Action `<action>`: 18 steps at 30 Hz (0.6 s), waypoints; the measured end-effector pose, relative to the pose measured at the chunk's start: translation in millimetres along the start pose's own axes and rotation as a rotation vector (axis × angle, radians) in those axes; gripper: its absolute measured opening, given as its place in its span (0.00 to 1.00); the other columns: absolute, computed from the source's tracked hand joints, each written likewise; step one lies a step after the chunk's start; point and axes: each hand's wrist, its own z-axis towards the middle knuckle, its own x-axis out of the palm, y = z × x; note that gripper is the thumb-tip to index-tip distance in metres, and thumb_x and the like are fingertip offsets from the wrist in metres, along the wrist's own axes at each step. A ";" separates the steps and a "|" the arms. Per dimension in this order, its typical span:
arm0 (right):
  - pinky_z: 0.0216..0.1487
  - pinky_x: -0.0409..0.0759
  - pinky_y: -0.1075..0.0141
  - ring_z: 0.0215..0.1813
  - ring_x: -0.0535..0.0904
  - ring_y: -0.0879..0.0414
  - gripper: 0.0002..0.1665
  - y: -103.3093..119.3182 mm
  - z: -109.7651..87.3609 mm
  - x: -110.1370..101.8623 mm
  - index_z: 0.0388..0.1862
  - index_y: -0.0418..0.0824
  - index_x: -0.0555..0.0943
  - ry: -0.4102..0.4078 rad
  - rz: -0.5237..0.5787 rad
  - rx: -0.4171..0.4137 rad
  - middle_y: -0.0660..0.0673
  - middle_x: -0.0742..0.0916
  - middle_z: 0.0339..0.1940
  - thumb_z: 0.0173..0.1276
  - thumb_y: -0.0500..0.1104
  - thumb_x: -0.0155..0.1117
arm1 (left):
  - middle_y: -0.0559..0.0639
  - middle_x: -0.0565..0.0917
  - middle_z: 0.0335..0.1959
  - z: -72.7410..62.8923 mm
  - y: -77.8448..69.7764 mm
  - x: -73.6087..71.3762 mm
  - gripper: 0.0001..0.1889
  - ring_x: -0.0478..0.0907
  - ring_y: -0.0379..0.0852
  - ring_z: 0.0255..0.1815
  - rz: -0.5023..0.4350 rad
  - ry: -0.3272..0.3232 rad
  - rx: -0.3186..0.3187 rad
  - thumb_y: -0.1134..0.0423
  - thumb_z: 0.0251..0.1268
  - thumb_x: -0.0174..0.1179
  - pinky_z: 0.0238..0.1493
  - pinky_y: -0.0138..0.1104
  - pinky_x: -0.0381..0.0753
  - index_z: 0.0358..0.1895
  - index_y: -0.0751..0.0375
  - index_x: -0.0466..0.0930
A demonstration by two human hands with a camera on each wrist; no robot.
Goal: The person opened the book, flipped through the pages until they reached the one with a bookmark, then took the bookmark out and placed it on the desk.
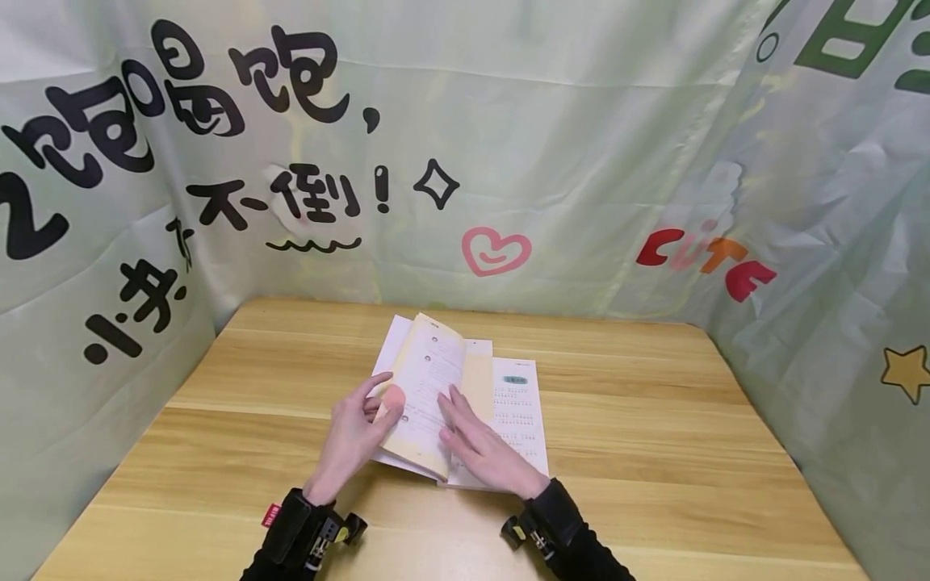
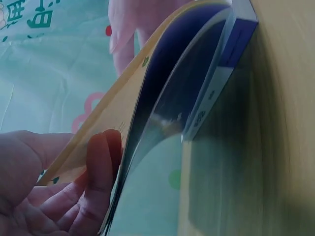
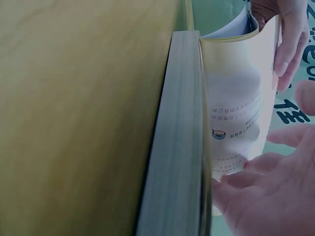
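Observation:
A paperback book (image 1: 518, 415) lies open on the wooden table, with printed text and a small green heading on its right-hand page. Its left part, a raised cream-edged section of leaves (image 1: 425, 375), stands tilted up. My left hand (image 1: 352, 428) pinches the outer edge of those leaves between thumb and fingers; in the left wrist view they curve away from the spine (image 2: 241, 32). My right hand (image 1: 487, 452) rests with extended fingers on the inner side of the raised leaves. The thick page block (image 3: 179, 137) shows beside it in the right wrist view.
The wooden table (image 1: 632, 452) spreads around the book on all sides. Behind and beside it hang pale green curtains (image 1: 567, 161) with printed black characters, a pink heart and a star. Each wrist wears a black band with a small camera (image 1: 513, 532).

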 end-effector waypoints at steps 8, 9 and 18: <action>0.84 0.48 0.43 0.86 0.41 0.47 0.35 -4.1 -1.6 0.3 0.82 0.46 0.55 0.040 -0.005 -0.012 0.45 0.45 0.86 0.83 0.56 0.42 | 0.43 0.69 0.16 1.2 3.3 -6.8 0.26 0.59 0.32 0.17 0.128 0.037 -0.020 0.68 0.60 0.68 0.20 0.23 0.57 0.63 0.65 0.77; 0.84 0.49 0.43 0.86 0.41 0.48 0.35 -4.6 -1.8 -0.1 0.82 0.46 0.55 0.046 -0.001 -0.010 0.46 0.45 0.86 0.82 0.56 0.43 | 0.44 0.70 0.17 1.4 3.7 -7.6 0.26 0.60 0.33 0.17 0.140 0.042 -0.020 0.68 0.61 0.68 0.20 0.24 0.58 0.63 0.65 0.77; 0.84 0.48 0.42 0.86 0.43 0.47 0.33 -7.1 -1.2 -3.2 0.81 0.49 0.59 0.078 -0.009 -0.005 0.49 0.50 0.86 0.82 0.57 0.43 | 0.53 0.83 0.29 0.8 9.0 -13.6 0.25 0.72 0.40 0.27 0.211 0.099 -0.036 0.67 0.61 0.66 0.26 0.27 0.70 0.63 0.66 0.78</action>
